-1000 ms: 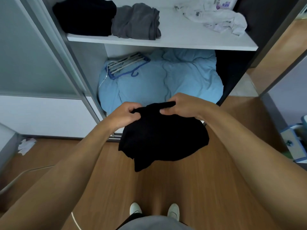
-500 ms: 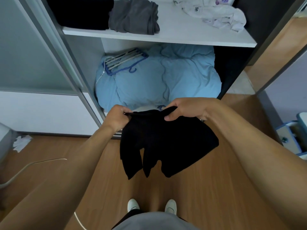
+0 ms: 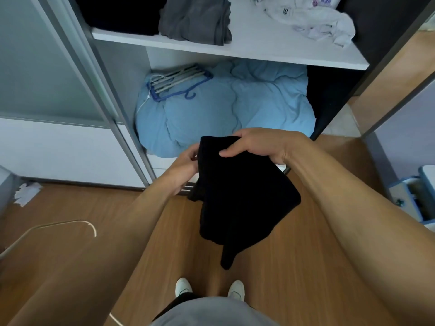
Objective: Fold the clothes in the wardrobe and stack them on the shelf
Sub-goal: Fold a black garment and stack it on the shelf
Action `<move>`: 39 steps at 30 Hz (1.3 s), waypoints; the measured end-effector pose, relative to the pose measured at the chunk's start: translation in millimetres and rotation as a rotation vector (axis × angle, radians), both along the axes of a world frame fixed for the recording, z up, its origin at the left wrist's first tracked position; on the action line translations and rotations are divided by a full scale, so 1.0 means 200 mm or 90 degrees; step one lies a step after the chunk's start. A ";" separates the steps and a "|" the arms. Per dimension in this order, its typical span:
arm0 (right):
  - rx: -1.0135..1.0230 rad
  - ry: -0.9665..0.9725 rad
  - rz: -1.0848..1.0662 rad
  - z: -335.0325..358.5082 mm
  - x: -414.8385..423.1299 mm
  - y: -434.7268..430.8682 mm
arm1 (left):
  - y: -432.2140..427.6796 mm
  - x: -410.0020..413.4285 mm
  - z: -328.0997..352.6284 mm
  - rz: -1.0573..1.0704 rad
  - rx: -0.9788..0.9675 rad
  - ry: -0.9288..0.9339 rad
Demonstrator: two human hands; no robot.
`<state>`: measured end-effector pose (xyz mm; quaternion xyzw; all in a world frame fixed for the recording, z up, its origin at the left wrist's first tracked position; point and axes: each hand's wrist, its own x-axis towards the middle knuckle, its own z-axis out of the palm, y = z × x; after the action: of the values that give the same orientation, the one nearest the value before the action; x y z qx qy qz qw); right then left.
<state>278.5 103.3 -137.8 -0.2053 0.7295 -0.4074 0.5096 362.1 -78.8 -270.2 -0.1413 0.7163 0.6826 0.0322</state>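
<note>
Black garment (image 3: pixel 240 196) held mid-air — both hands on it.
I see R hand (image 3: pixel 256 147) clamped on its top edge, L hand (image 3: pixel 183 168) pinching the left edge, above wood floor (image 3: pixel 82 208). Beyond — blue duvet (image 3: pixel 235 107) w/ hangers (image 3: pixel 179 83), then shelf (image 3: pixel 259 45) w/ grey folded piece (image 3: pixel 195 17), white crumpled one (image 3: pixel 317 22).

matt black cloth garment (image 3: pixel 240 196), smooth wood floor (image 3: pixel 294 267)
</note>
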 end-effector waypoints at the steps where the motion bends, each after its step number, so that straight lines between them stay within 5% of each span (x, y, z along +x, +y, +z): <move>1: 0.001 -0.001 0.001 0.00 -0.01 0.00 | 0.02 -0.01 -0.01 0.015 -0.014 -0.018; 4: 0.007 0.005 -0.001 -0.01 0.00 0.00 | 0.06 0.01 -0.08 0.066 -0.020 -0.058; 7: 0.007 0.023 -0.014 -0.01 0.00 0.00 | 0.08 0.09 -0.10 -0.008 0.100 -0.113; 14: -0.014 0.097 -0.106 0.01 -0.08 0.01 | 0.09 0.15 -0.11 -0.141 0.290 -0.018; 20: -0.071 0.080 -0.212 -0.04 -0.15 0.02 | 0.13 0.13 -0.03 -0.146 0.058 -0.062; 23: -0.134 0.004 -0.369 -0.13 -0.16 0.06 | 0.15 0.09 0.00 -0.018 0.089 -0.047; 26: -0.029 -0.004 -0.454 -0.33 -0.09 0.17 | 0.15 0.05 0.03 0.071 0.113 -0.042; 31: 0.047 -0.234 -0.362 -0.61 0.07 0.27 | 0.14 -0.01 0.07 0.168 0.054 -0.043; 39: -0.046 0.025 -0.361 -0.61 0.13 0.18 | 0.06 0.00 0.09 0.162 0.013 -0.052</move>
<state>305.2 138.5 -259.2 -0.0188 0.7524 -0.5554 0.3535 363.0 -66.4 -251.6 -0.2581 0.6838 0.6821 -0.0240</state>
